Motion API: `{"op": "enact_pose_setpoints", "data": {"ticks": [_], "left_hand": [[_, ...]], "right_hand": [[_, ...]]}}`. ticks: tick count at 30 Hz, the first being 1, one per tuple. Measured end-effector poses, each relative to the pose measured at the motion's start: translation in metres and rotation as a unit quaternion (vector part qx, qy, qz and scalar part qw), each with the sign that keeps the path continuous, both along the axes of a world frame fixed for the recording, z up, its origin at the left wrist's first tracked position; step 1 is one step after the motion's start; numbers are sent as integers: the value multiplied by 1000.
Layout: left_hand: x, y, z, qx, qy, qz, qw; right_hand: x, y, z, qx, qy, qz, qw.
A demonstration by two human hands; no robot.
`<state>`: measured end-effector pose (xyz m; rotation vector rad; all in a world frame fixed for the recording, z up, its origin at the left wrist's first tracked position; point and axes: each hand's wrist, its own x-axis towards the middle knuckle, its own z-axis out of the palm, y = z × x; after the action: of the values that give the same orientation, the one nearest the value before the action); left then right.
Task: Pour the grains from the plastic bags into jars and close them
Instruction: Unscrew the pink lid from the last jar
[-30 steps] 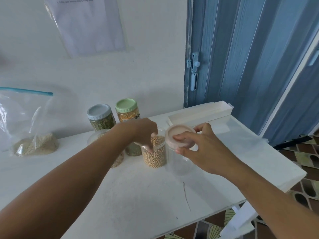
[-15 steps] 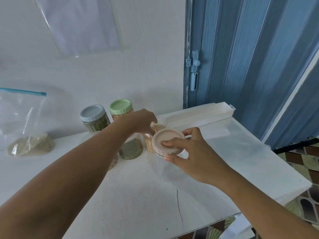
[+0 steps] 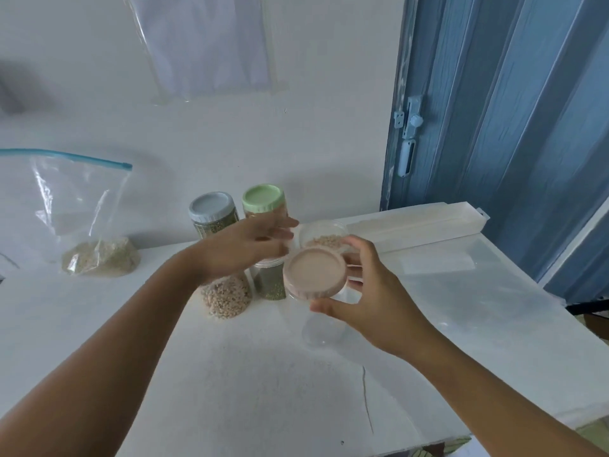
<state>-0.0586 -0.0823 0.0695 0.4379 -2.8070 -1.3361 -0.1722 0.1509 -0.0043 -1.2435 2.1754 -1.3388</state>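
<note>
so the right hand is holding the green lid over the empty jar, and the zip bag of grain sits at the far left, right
Not quite. The lid that the right hand holds is pink, not green; the head view shows the green lid screwed on a jar at the back. The rest stands: the empty jar is below it and the zip bag sits far left.

bag [image 3: 82, 232] left on table [image 3: 230, 374] | lidded jars [image 3: 214, 214] behind at wall | open jars [image 3: 324, 237] before them | box [image 3: 418, 225] right of jars | empty jar [image 3: 324, 328] nearest
</note>
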Motion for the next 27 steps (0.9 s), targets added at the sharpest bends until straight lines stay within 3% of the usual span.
{"op": "enact_pose_setpoints", "data": {"ticks": [4,8,18,27], "left_hand": [[45,9,-8,-20,-46,-31,998],[73,5,-14,-86,1,45,995],[188,-50,-19,-82,-6,153,985],[260,-121,-29,-76,23,187,979]], "right_hand": [[12,-21,-7,-25,-36,29,999],[24,-46,-6,-42,-60,76,994],[98,-133,-9,-51,-70,199,976],[165,-216,-8,-45,-56,203,977]]}}
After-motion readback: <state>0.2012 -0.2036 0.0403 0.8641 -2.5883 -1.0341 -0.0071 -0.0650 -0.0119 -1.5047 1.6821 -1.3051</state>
